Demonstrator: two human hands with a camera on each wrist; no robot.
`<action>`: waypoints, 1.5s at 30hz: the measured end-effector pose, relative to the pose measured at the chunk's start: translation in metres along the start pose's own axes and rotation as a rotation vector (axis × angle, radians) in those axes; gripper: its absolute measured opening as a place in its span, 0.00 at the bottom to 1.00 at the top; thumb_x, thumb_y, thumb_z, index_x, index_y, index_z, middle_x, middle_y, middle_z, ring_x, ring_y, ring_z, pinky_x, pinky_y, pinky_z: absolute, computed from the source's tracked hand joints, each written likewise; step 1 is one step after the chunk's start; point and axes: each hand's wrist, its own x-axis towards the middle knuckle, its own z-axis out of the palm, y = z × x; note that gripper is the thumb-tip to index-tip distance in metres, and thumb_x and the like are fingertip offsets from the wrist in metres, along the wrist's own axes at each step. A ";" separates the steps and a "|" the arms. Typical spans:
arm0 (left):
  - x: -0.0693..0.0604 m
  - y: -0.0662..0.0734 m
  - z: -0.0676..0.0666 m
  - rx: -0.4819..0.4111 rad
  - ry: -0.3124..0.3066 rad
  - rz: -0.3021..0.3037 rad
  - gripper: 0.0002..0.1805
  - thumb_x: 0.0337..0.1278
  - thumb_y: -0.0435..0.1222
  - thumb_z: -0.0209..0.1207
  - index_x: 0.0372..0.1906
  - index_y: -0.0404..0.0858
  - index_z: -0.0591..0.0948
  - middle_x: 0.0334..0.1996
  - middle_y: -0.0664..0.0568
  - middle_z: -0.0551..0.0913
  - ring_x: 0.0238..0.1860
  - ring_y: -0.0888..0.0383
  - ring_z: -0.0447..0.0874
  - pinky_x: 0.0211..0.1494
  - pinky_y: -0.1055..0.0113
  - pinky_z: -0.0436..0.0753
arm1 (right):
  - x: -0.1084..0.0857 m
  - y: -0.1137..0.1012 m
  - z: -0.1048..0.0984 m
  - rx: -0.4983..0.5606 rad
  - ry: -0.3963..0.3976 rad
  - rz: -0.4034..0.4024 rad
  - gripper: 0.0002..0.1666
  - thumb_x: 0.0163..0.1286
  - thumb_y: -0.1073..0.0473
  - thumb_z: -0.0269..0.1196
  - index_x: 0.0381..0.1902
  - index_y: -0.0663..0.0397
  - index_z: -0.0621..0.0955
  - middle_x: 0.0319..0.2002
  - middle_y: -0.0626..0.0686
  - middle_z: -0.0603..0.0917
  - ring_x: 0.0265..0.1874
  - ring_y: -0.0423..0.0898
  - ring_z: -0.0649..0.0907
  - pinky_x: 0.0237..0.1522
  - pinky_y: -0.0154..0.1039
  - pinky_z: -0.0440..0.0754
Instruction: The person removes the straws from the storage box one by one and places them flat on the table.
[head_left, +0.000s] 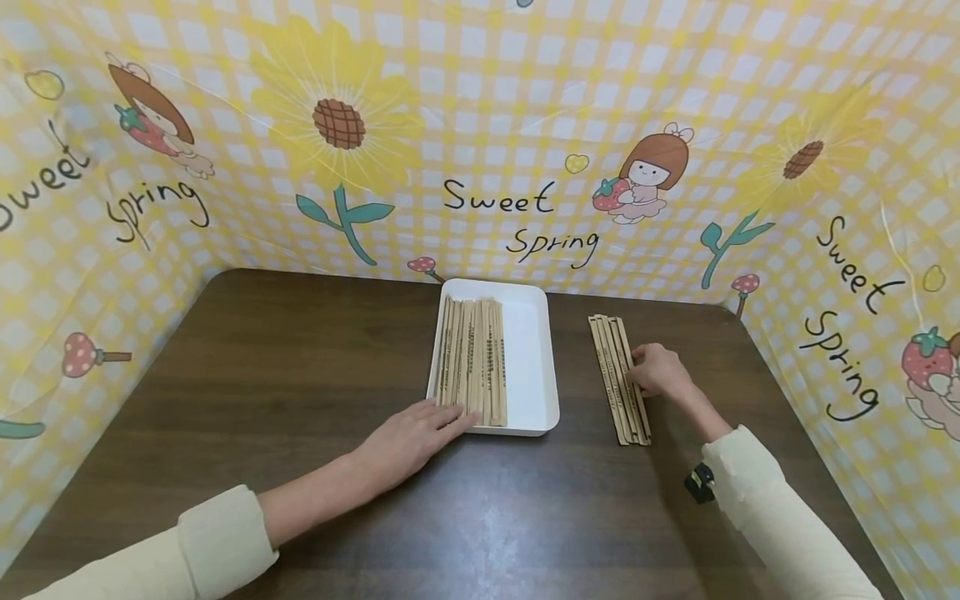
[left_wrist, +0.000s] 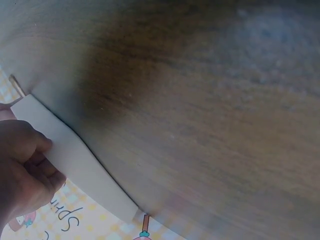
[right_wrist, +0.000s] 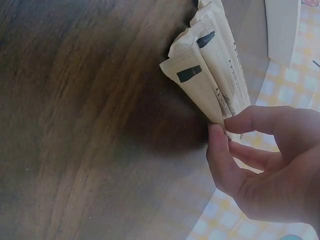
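Note:
A white tray [head_left: 530,358] holds a row of long, thin, printed paper-wrapped sticks [head_left: 471,358] along its left side. My left hand [head_left: 408,442] is at the tray's near left corner, and in the left wrist view its thumb and fingers grip the wall. To the right of the tray, a smaller bundle of the same paper-wrapped sticks [head_left: 615,375] lies on the table. My right hand [head_left: 660,371] pinches the right edge of that bundle. In the right wrist view, thumb and fingertips meet on the edge of one wrapped stick [right_wrist: 200,92], which has a dark printed mark.
The dark wooden table [head_left: 300,358] is enclosed by a yellow checked cloth [head_left: 480,125] at the back and sides. The tray stands close to the back cloth. A small black device [head_left: 700,483] sits at my right wrist.

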 end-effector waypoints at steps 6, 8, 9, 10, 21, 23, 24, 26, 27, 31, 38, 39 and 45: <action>0.000 0.000 0.000 0.001 0.004 0.002 0.32 0.56 0.21 0.64 0.68 0.35 0.73 0.57 0.41 0.81 0.57 0.49 0.81 0.62 0.54 0.77 | 0.000 0.000 0.001 -0.004 0.007 -0.015 0.33 0.62 0.69 0.54 0.66 0.78 0.68 0.28 0.61 0.84 0.19 0.44 0.82 0.28 0.40 0.87; 0.001 0.000 -0.001 -0.005 0.009 0.003 0.32 0.56 0.21 0.64 0.68 0.35 0.73 0.57 0.41 0.81 0.57 0.49 0.81 0.62 0.54 0.77 | 0.000 0.001 0.002 -0.007 0.012 -0.015 0.33 0.62 0.69 0.54 0.65 0.77 0.68 0.34 0.65 0.84 0.20 0.45 0.82 0.28 0.40 0.87; 0.001 0.000 -0.001 -0.005 0.010 0.004 0.32 0.56 0.21 0.64 0.68 0.35 0.73 0.57 0.40 0.81 0.57 0.49 0.81 0.62 0.54 0.77 | 0.000 0.001 0.002 -0.009 0.015 -0.014 0.32 0.62 0.69 0.54 0.65 0.77 0.69 0.37 0.67 0.84 0.20 0.45 0.83 0.28 0.40 0.87; 0.001 0.000 -0.001 -0.004 0.009 0.004 0.32 0.56 0.21 0.64 0.68 0.35 0.73 0.56 0.40 0.81 0.57 0.49 0.81 0.62 0.54 0.77 | 0.000 0.001 0.003 -0.013 0.018 -0.011 0.32 0.62 0.69 0.55 0.64 0.77 0.69 0.40 0.68 0.83 0.21 0.45 0.83 0.28 0.39 0.86; 0.001 0.000 -0.001 -0.013 -0.007 0.001 0.32 0.57 0.21 0.64 0.68 0.34 0.73 0.57 0.41 0.81 0.57 0.50 0.80 0.62 0.54 0.77 | 0.003 0.000 0.001 -0.035 0.016 -0.003 0.31 0.65 0.65 0.57 0.65 0.74 0.70 0.58 0.77 0.74 0.23 0.47 0.85 0.29 0.40 0.86; 0.001 0.000 -0.001 -0.017 -0.002 0.003 0.32 0.57 0.21 0.64 0.68 0.34 0.73 0.57 0.41 0.81 0.57 0.50 0.81 0.62 0.54 0.77 | 0.002 0.000 0.000 -0.034 0.020 -0.007 0.31 0.65 0.64 0.57 0.65 0.74 0.70 0.58 0.77 0.74 0.24 0.47 0.85 0.29 0.40 0.86; 0.001 0.000 -0.001 -0.019 0.001 0.004 0.32 0.56 0.21 0.64 0.68 0.34 0.74 0.57 0.41 0.81 0.57 0.50 0.81 0.62 0.53 0.77 | 0.002 0.000 0.000 -0.026 0.024 -0.007 0.31 0.65 0.64 0.57 0.65 0.74 0.70 0.57 0.77 0.75 0.24 0.48 0.85 0.29 0.40 0.86; 0.001 0.000 -0.001 -0.022 0.007 0.007 0.32 0.56 0.21 0.64 0.68 0.34 0.74 0.57 0.41 0.81 0.57 0.50 0.81 0.62 0.53 0.77 | 0.000 -0.002 0.000 -0.009 0.034 -0.007 0.32 0.66 0.63 0.57 0.65 0.74 0.69 0.53 0.75 0.78 0.26 0.50 0.86 0.30 0.41 0.86; 0.001 0.000 -0.001 -0.023 0.009 0.007 0.32 0.56 0.21 0.64 0.68 0.34 0.74 0.56 0.41 0.81 0.57 0.50 0.81 0.62 0.53 0.77 | 0.000 -0.002 -0.001 0.001 0.041 -0.006 0.32 0.66 0.62 0.57 0.66 0.75 0.69 0.50 0.74 0.80 0.26 0.51 0.86 0.31 0.42 0.87; 0.000 0.000 0.000 -0.020 0.010 0.006 0.32 0.56 0.21 0.64 0.67 0.34 0.74 0.56 0.41 0.81 0.56 0.50 0.81 0.61 0.53 0.78 | -0.003 -0.011 -0.003 0.014 0.054 -0.008 0.34 0.69 0.61 0.57 0.68 0.74 0.66 0.35 0.65 0.86 0.26 0.52 0.86 0.33 0.46 0.85; 0.000 0.000 -0.001 -0.015 -0.003 -0.005 0.31 0.57 0.21 0.63 0.68 0.35 0.74 0.57 0.41 0.81 0.57 0.50 0.81 0.62 0.54 0.77 | -0.005 -0.043 -0.002 0.214 -0.028 -0.015 0.31 0.74 0.61 0.59 0.70 0.68 0.67 0.40 0.67 0.84 0.32 0.54 0.85 0.41 0.49 0.86; 0.000 0.000 -0.001 -0.017 -0.002 -0.007 0.31 0.57 0.22 0.63 0.68 0.35 0.74 0.57 0.41 0.81 0.56 0.50 0.81 0.62 0.54 0.77 | -0.005 -0.048 -0.001 0.266 -0.043 -0.015 0.31 0.73 0.62 0.59 0.70 0.69 0.67 0.44 0.68 0.83 0.36 0.55 0.86 0.41 0.48 0.86; 0.000 0.002 -0.001 -0.028 -0.001 -0.015 0.32 0.57 0.21 0.63 0.69 0.35 0.73 0.57 0.41 0.81 0.57 0.49 0.81 0.62 0.53 0.77 | -0.009 -0.073 0.009 0.432 -0.109 -0.026 0.33 0.72 0.67 0.60 0.71 0.70 0.65 0.58 0.72 0.75 0.49 0.64 0.82 0.45 0.47 0.86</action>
